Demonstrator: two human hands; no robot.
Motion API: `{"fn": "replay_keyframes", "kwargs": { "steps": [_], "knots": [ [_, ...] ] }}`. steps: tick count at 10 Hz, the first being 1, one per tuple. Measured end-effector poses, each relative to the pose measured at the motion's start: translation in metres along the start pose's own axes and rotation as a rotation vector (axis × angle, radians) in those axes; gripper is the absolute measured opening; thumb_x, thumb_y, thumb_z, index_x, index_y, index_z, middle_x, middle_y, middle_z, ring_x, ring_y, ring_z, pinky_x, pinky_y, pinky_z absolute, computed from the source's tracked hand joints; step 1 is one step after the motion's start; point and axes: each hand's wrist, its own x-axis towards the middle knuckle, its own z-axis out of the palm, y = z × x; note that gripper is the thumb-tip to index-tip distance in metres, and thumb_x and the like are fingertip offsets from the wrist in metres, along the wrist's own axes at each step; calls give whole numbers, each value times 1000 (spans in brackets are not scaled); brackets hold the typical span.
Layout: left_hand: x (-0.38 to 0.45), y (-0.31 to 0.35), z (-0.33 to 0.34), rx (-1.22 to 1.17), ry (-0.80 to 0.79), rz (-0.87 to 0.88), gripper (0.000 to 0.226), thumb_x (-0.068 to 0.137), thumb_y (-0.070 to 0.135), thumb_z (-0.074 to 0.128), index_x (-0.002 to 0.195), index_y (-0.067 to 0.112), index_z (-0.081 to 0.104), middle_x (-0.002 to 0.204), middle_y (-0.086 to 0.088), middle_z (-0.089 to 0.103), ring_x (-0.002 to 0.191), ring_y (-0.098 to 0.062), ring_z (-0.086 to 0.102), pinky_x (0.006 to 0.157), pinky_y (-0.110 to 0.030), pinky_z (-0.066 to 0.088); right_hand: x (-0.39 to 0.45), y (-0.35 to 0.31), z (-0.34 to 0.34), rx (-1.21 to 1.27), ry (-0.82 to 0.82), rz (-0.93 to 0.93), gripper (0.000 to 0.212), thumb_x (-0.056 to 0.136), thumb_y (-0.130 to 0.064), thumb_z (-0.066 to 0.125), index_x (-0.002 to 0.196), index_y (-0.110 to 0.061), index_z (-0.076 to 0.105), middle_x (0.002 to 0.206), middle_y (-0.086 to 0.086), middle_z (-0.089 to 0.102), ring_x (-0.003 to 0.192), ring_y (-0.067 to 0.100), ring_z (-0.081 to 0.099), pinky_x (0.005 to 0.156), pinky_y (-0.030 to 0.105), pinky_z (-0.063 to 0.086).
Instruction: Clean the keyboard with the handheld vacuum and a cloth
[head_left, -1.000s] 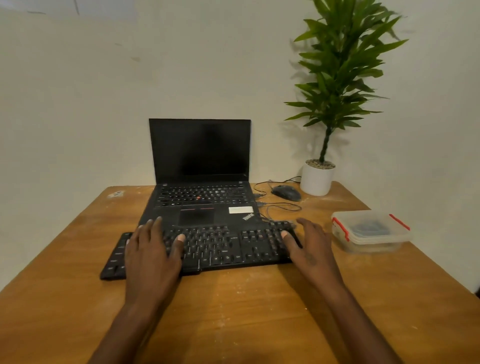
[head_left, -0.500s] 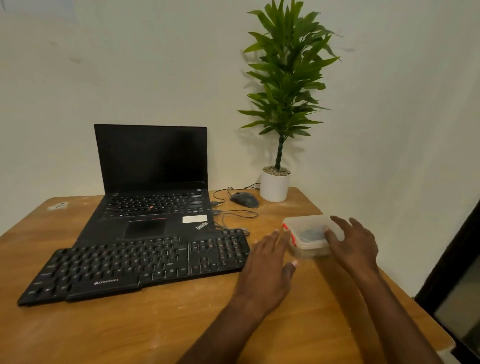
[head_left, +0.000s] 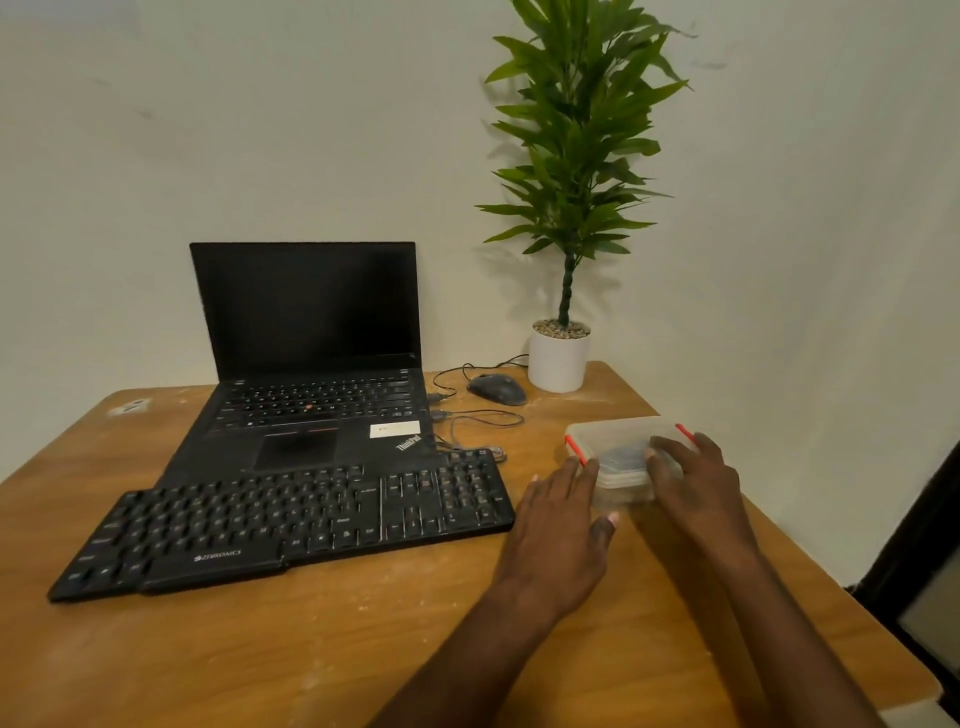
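**Desk:** Where is the keyboard right now?

**Operator:** I see the black keyboard (head_left: 291, 525) lying flat on the wooden table (head_left: 260, 665), at the near left, with its far edge overlapping the front of the open laptop (head_left: 311, 374). Neither hand touches it.

**Desk:** And the hands?

**Operator:** Both are to the right of the keyboard, at a clear plastic container with red clips (head_left: 613, 441). My left hand (head_left: 558, 540) has its fingers straight and loose; the fingertips reach the container's near left corner by a red clip, and the thumb points toward its near side. It grips nothing. My right hand (head_left: 696, 488) lies on top of the lid, fingers spread and bent slightly over it. I cannot tell whether it presses or only rests there.

**Desk:** Anything inside the container?

**Operator:** Something dark shows through the lid; I cannot make out what.

**Desk:** What else is on the table?

**Operator:** A mouse (head_left: 496, 388) with its cable at the far side, just left of a potted plant (head_left: 561, 358).
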Motion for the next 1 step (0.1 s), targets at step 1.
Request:
{"fn": "replay_keyframes", "kwargs": {
  "steps": [1],
  "knots": [
    [-3,1,-4,-21,-14,26,69,110,46,44,168,31,9,176,5,11,161,-11,4,125,-29,-8,1,4,-1,-54,37,-31,66,97,-66,34,145,-25,53,162,9,35,146,36,33,113,57,35]
  ]
}}
